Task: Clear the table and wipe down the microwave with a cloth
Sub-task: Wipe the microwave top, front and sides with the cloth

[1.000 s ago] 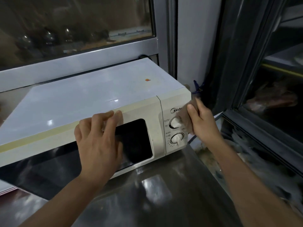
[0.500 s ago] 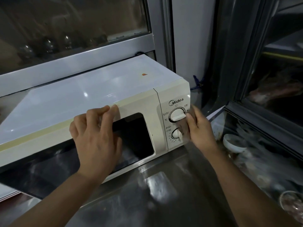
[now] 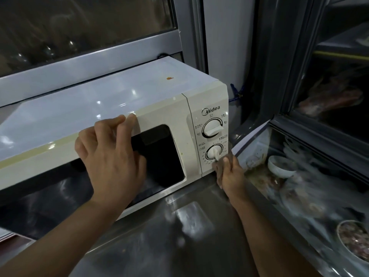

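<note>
Microwave (image 3: 111, 124) sitting on counter (image 3: 179, 236), looking heavy, hard. Left hand (image 3: 111, 158) pressing flat on door top, fingers released. Right hand (image 3: 231, 176) pinching soft, floppy cloth (image 3: 218, 166), rubbing bottom corner below knob (image 3: 214, 152). Best holding cloth bunched.
</note>
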The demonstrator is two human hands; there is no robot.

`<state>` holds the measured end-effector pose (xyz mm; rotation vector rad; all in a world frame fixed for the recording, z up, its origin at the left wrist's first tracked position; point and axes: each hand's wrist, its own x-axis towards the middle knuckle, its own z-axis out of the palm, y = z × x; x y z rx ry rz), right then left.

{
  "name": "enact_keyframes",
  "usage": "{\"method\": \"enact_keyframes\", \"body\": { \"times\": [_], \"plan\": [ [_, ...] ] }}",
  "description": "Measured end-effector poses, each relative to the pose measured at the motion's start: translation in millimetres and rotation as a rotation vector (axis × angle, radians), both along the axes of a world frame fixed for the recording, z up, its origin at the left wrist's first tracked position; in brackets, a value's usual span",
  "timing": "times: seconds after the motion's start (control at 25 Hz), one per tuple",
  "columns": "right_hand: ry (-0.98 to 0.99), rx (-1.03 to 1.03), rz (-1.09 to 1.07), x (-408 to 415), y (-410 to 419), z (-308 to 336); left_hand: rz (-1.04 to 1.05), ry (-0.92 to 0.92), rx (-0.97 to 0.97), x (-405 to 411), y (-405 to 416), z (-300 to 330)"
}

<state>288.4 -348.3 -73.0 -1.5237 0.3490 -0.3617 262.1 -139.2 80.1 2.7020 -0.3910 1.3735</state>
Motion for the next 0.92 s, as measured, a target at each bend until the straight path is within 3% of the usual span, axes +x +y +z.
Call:
{"method": "enact_keyframes", "body": {
  "times": [0.12, 0.36, 0.44, 0.64, 0.76, 0.8, 0.84, 0.88, 0.92],
  "plan": [
    [0.138, 0.018, -0.167, 0.3, 32.1, 10.7, -0.005, 0.007, 0.015, -1.1, 1.8, 1.9],
    [0.018, 0.228, -0.121, -36.2, 112.8, 9.1, -0.004, 0.021, 0.053, -0.3, 5.2, 1.8],
    [-0.027, 0.219, -0.103, -38.6, 112.2, 6.6, -0.002, 0.022, 0.056, 0.0, 5.7, 2.7],
    [0.161, 0.328, -0.194, 3.7, 51.9, -5.4, -0.005, 0.021, 0.062, 1.7, 5.7, 2.1],
    [0.179, 0.436, -0.192, -0.2, 81.0, -8.5, 0.000, 0.028, 0.054, 1.4, 4.8, 2.0],
    [0.222, 0.260, -0.088, -8.1, 104.6, -14.3, 0.004, 0.036, 0.056, 0.9, 5.3, 2.4],
    [0.115, 0.008, -0.100, -16.5, 125.6, -22.2, 0.005, 0.046, 0.061, 0.4, 5.9, 3.5],
    [0.102, -0.091, -0.085, -25.2, 139.2, -19.6, 0.004, 0.057, 0.069, -0.3, 7.0, 4.7],
    [0.134, -0.043, -0.076, -30.6, 147.9, -21.9, 0.001, 0.067, 0.080, -1.2, 7.7, 5.4]
  ]
}}
